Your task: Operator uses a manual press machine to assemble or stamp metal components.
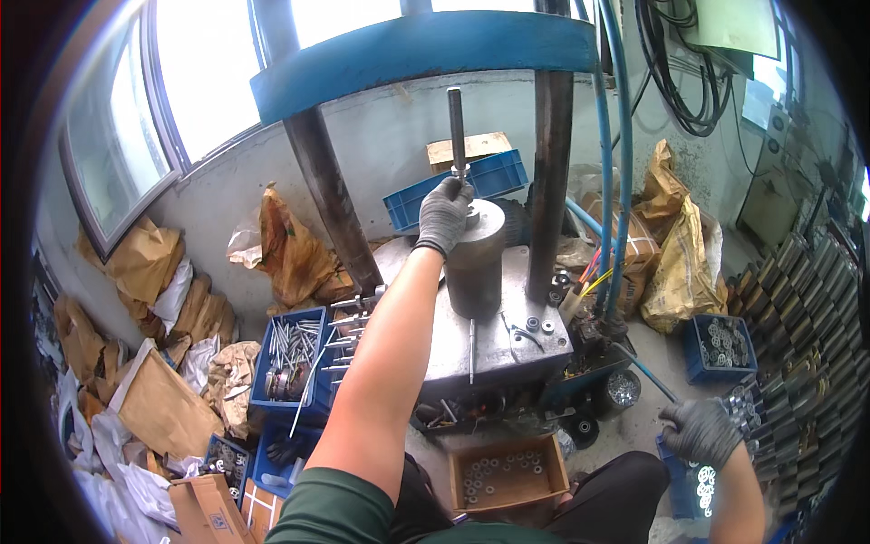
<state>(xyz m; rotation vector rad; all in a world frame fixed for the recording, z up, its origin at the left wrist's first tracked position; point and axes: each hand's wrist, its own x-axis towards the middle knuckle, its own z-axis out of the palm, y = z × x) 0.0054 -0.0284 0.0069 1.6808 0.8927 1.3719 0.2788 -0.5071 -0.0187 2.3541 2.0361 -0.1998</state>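
My left hand (445, 216), in a grey glove, is closed around the lower end of an upright dark metal rod (456, 127). A small silver collar shows on the rod just above the fingers. That hand is over the top of a thick steel cylinder (476, 272), which stands on a metal press table (426, 349). At the right, my gloved right hand (702, 432) is closed on the end of a slanting blue-grey lever (645, 370). Pliers (523, 335), small metal rings (533, 324) and a thin rod (471, 352) lie on the table near the cylinder.
Press columns (550, 172) flank the cylinder beneath a blue crossbeam (426, 50); blue hoses (622, 181) run down the right. A blue bin (322, 340) of metal pins stands left. A wooden box (557, 453) with rings is before my knees. Stacked bars (797, 308) line the right.
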